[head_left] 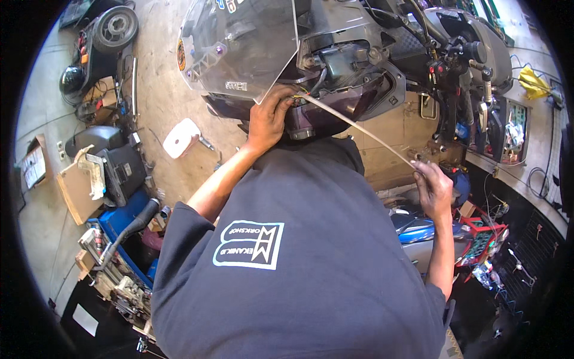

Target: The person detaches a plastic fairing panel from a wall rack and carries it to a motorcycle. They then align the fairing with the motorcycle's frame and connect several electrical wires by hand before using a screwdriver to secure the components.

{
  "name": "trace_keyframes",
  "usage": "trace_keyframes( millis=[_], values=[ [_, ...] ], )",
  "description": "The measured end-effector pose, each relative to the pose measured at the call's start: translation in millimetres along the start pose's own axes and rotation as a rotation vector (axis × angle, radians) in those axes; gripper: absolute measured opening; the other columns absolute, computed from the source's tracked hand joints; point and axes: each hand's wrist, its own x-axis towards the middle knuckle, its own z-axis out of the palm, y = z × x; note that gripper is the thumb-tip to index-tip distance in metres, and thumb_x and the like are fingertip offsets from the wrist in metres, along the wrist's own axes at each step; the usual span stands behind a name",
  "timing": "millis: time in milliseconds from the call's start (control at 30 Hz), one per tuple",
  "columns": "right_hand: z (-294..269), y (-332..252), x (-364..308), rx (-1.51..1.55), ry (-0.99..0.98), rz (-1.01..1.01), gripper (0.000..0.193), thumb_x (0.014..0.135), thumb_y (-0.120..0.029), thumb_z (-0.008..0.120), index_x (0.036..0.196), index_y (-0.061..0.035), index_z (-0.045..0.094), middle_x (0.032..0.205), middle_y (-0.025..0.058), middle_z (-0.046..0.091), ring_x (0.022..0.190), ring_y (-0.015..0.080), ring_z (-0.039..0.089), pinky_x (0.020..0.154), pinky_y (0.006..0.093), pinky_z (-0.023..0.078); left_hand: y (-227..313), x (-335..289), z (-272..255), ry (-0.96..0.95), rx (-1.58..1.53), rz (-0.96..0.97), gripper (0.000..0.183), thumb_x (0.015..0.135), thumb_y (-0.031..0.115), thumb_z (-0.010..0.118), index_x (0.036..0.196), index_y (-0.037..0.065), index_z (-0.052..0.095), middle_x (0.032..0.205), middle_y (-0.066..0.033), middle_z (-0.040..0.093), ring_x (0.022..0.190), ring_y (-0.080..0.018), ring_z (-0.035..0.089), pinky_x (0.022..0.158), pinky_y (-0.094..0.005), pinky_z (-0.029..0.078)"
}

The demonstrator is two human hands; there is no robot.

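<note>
A long, thin, pale grey tube (359, 127) runs taut and slanting between my two hands. My left hand (269, 118) pinches its upper left end, where a few thin coloured wires (301, 94) show by the fingertips. My right hand (431, 184) grips the other end, lower and to the right, with fingers and thumb closed on it. Just beyond my left hand is the front of a dark motorcycle (371, 99), with its clear windscreen (239, 45) and an open section where dark inner parts show. What lies inside my left palm is hidden.
The motorcycle's handlebar grip and lever (485, 90) stick out at the right. A white container (181, 138) lies on the floor at left, near black cases (122, 170) and a wheel (115, 29). A red crate (484, 233) stands at the lower right, beside a blue motorcycle part (418, 232).
</note>
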Motion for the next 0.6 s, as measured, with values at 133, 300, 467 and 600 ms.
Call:
trace_keyframes(
  millis=[133, 300, 467, 600],
  values=[
    [49, -8, 8, 0.457, 0.256, -0.021, 0.009, 0.098, -0.006, 0.061, 0.105, -0.0028, 0.057, 0.089, 0.0104, 0.063, 0.077, 0.0175, 0.063, 0.066, 0.0327, 0.052, -1, 3, -2, 0.009, -0.067, -0.013, 0.015, 0.097, 0.010, 0.064, 0.110, 0.002, 0.066, 0.103, -0.0145, 0.071, 0.093, -0.0304, 0.071, 0.079, -0.0352, 0.053],
    [106, -81, 78, 0.604, 0.394, -0.031, 0.020, 0.088, -0.008, 0.077, 0.105, -0.0063, 0.067, 0.100, 0.0066, 0.070, 0.069, 0.0120, 0.060, 0.059, 0.0260, 0.050, -1, 5, -5, -0.043, -0.045, -0.066, 0.016, 0.097, 0.010, 0.064, 0.109, 0.001, 0.067, 0.101, -0.0148, 0.071, 0.093, -0.0294, 0.071, 0.080, -0.0350, 0.053],
    [123, -125, 161, 0.368, 0.428, -0.157, 0.025, 0.082, -0.003, 0.077, 0.105, -0.0035, 0.067, 0.097, 0.0119, 0.073, 0.078, 0.0269, 0.072, 0.064, 0.0372, 0.054, 1, 8, -11, -0.076, -0.051, -0.080, 0.018, 0.098, 0.014, 0.063, 0.110, 0.001, 0.067, 0.099, -0.0158, 0.071, 0.089, -0.0287, 0.070, 0.079, -0.0362, 0.053],
    [127, -133, 177, 0.365, 0.298, -0.063, 0.030, 0.083, -0.005, 0.077, 0.107, -0.0035, 0.060, 0.090, 0.0136, 0.073, 0.075, 0.0314, 0.071, 0.065, 0.0388, 0.054, -2, 8, -11, -0.070, -0.058, -0.099, 0.018, 0.098, 0.014, 0.063, 0.110, 0.002, 0.067, 0.096, -0.0157, 0.072, 0.086, -0.0299, 0.070, 0.078, -0.0367, 0.052]
  ],
)
